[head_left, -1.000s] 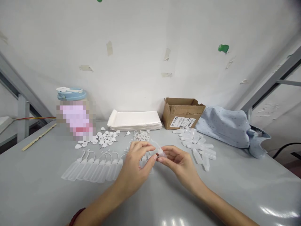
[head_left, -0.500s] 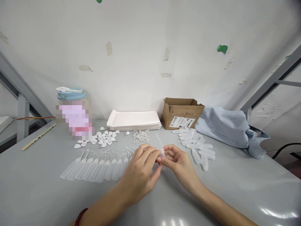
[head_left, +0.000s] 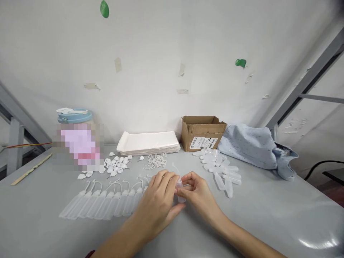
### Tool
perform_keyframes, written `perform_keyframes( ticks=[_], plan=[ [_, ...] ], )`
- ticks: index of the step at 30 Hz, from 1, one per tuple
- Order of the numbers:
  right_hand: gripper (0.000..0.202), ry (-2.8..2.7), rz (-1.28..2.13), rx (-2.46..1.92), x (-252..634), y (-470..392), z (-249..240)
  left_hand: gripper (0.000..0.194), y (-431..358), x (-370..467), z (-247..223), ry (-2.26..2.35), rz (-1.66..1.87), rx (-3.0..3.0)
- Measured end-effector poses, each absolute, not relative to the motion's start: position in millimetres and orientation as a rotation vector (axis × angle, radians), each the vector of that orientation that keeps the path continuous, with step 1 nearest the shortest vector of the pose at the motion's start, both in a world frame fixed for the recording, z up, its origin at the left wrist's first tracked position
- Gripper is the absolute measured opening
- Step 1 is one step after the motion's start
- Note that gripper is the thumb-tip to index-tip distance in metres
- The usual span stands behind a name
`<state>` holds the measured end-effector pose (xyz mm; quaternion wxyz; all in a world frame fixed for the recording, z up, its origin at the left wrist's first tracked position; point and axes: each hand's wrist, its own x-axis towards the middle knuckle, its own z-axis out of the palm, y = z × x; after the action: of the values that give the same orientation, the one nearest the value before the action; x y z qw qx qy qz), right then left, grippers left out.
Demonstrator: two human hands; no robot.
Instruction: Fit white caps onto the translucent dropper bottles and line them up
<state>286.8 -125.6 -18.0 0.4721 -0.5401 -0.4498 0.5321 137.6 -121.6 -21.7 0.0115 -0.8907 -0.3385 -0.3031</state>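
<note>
The squeeze bottle (head_left: 181,195) sits lower in view than before. Left hand (head_left: 163,190), palm down, and right hand (head_left: 195,190), fingers curled, both pinch it.

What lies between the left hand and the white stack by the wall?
In the head view, a loose pile of thin white tubes lies between the left hand and the white stack.
</note>
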Motion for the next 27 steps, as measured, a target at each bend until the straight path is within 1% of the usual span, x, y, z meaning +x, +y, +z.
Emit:
perform_keyframes(
  ticks=[3,6,8,13,20,23,27],
  plan=[
    [0.029,-1.147,1.294,-1.336,287.1,-125.8,-18.8,0.040,-119.2,139.7,-21.8,-1.109,-0.967,-2.834],
    [0.025,-1.254,1.238,-1.341,291.3,-123.0,-19.5,0.034,-116.1,138.3,-18.9,-1.185,-0.986,-2.908],
    [0.023,-1.359,1.182,-1.353,295.5,-119.8,-20.4,0.037,-113.8,136.0,-17.0,-1.235,-0.932,-2.930],
    [0.019,-1.575,1.077,-1.440,301.7,-115.0,-22.0,0.050,-109.7,132.1,-18.1,-1.299,-0.737,-2.870],
    [0.017,-1.752,0.949,-1.507,298.7,-113.2,-25.9,0.040,-111.6,130.9,-17.8,-1.344,-0.602,-2.903],
    [0.016,-1.798,0.875,-1.534,298.0,-112.8,-29.0,0.038,-111.8,130.1,-17.5,-1.348,-0.598,-2.908],
    [0.016,-1.826,0.857,-1.521,298.5,-114.4,-30.7,0.037,-111.1,128.3,-18.6,-1.330,-0.620,-2.926]
  ],
)
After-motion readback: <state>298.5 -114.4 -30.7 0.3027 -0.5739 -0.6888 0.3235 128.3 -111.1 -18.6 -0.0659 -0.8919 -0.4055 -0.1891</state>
